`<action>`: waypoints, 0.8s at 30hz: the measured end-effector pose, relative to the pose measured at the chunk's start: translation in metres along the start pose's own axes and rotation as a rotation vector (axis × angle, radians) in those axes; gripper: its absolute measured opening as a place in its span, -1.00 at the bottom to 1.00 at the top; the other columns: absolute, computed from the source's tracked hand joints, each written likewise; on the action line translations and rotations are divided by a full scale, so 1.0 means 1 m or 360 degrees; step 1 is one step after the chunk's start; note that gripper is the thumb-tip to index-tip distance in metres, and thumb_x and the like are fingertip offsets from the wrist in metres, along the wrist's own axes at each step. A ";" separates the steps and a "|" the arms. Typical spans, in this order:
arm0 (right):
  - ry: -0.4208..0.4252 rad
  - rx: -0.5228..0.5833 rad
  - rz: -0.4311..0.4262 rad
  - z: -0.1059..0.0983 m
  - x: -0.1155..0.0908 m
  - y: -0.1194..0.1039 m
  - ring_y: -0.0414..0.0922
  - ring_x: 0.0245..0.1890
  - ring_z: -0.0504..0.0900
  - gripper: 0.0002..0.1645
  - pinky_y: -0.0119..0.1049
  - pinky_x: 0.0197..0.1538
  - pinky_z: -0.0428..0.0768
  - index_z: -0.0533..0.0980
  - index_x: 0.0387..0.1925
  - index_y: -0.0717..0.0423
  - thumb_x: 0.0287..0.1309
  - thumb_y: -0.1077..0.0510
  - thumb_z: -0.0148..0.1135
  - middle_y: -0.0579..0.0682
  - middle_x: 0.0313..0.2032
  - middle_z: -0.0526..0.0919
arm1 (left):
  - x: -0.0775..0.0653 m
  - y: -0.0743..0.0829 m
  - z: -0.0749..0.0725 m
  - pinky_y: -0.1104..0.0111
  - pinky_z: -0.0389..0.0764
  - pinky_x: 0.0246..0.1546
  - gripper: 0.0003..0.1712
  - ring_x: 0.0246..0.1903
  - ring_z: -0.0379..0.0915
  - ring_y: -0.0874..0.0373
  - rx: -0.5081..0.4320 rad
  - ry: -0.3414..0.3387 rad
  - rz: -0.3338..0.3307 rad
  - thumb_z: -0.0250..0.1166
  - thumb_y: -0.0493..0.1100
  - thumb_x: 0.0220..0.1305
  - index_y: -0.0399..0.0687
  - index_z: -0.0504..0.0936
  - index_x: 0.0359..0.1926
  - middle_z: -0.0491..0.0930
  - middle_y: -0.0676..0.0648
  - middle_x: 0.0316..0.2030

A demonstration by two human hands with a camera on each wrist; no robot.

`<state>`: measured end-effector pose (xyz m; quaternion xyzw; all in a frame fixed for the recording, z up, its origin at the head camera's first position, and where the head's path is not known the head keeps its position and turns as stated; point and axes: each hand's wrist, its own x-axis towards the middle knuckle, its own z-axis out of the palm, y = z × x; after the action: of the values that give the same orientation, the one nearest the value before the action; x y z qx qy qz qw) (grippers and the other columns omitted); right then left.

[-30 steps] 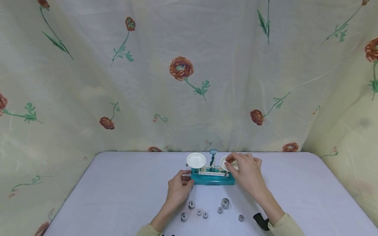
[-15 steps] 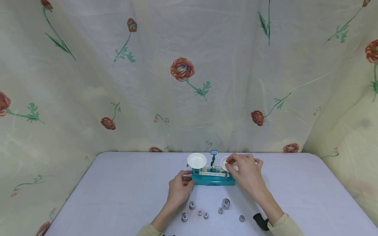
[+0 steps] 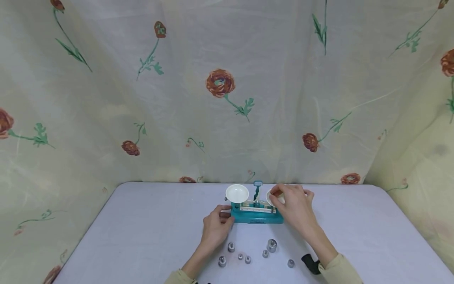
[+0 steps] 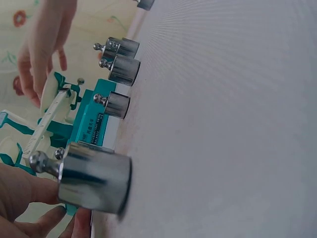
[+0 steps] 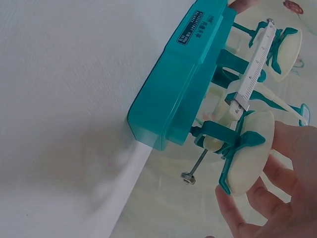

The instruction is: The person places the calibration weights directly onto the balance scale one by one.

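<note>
A teal balance scale [image 3: 257, 218] with two white pans stands toward the back of the table. My left hand [image 3: 214, 227] grips the left end of its base, thumb in front. Its left pan [image 3: 237, 193] bears nothing. At the right pan [image 3: 269, 198] my right hand [image 3: 297, 207] holds curled thumb and forefinger tips close together over the dish. In the right wrist view, fingers spread behind that pan [image 5: 252, 156], which hides their tips; I cannot tell whether they pinch anything. Several knobbed metal weights [image 3: 272, 245] stand in front of the scale; one weight [image 4: 94, 178] looms large in the left wrist view.
Other weights stand scattered nearer me, among them one small weight [image 3: 291, 263] off to the right. A black object [image 3: 310, 264] sits by the right cuff. Flowered cloth [image 3: 220, 130] hangs behind the white-covered table [image 3: 152, 232].
The right hand's fingers shift only slightly at the right pan, and the black object by the cuff moves a little left. The left hand keeps its grip; the whole view drifts slightly.
</note>
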<state>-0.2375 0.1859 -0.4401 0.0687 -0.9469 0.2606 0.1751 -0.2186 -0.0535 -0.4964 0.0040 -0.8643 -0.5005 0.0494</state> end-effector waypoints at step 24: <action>0.0008 -0.0012 -0.0018 0.001 -0.001 0.001 0.28 0.13 0.63 -0.86 0.50 0.27 0.23 0.70 -0.15 0.04 0.37 0.08 0.46 0.03 -0.23 0.85 | 0.000 -0.001 0.001 0.21 0.80 -0.18 -0.60 -0.22 0.77 0.07 0.0008 0.0007 0.0009 0.45 -0.27 0.34 -0.17 0.70 0.18 0.81 -0.21 -0.11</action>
<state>-0.2374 0.1860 -0.4413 0.0728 -0.9471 0.2563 0.1791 -0.2183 -0.0532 -0.4975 0.0026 -0.8655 -0.4981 0.0528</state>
